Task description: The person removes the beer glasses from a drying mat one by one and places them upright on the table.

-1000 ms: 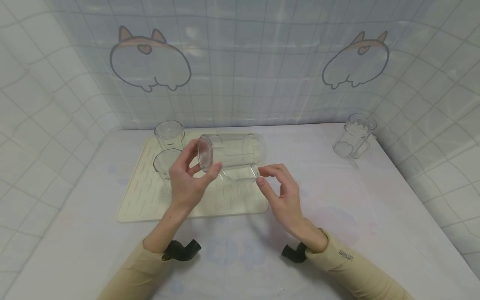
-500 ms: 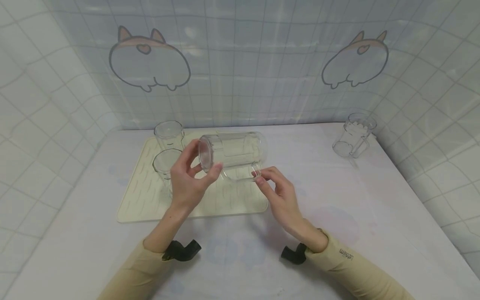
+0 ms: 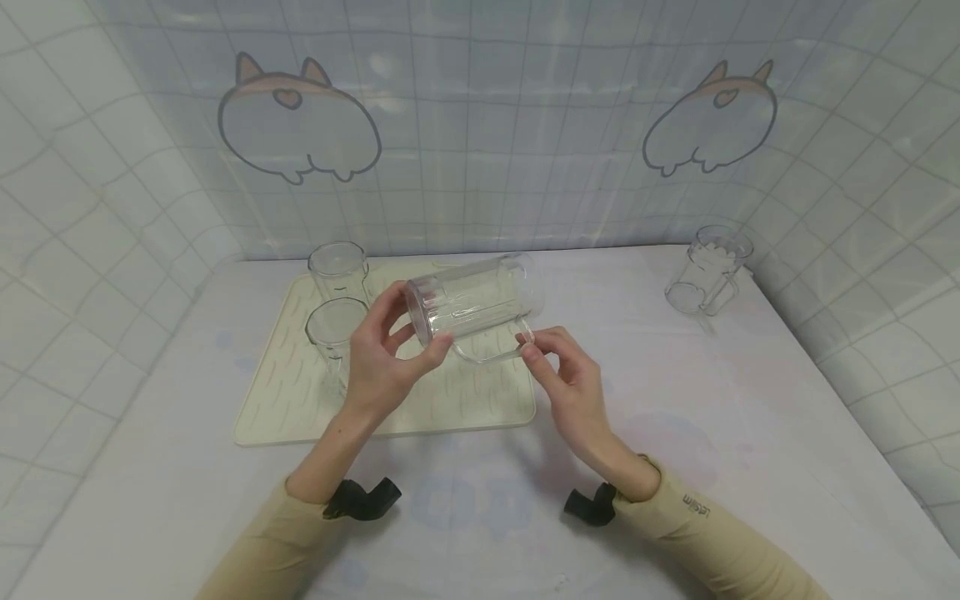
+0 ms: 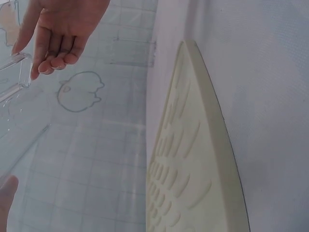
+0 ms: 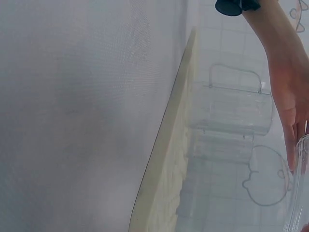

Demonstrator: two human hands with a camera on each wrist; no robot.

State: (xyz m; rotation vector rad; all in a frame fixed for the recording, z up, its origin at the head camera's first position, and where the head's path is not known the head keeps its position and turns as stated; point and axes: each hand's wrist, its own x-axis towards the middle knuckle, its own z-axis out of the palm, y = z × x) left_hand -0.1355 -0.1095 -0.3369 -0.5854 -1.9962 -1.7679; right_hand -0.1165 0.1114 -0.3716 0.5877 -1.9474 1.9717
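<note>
A clear glass mug lies sideways in the air over the cream ridged mat, its right end tipped up. My left hand grips the mug's left end between thumb and fingers. The mug's handle points toward me, and my right hand pinches its right end with thumb and fingertips. In the left wrist view the right hand is at the handle. The right wrist view has the left hand on the mug, which is cut off by the frame's edge.
Two more clear mugs stand upright on the mat's left side, one at the back and a nearer one partly behind my left hand. Another glass mug stands at the table's back right. A tile-patterned curtain surrounds the table.
The mug has turned so that its right end is higher and farther back, and it has shifted slightly right. Both hands keep their hold.
</note>
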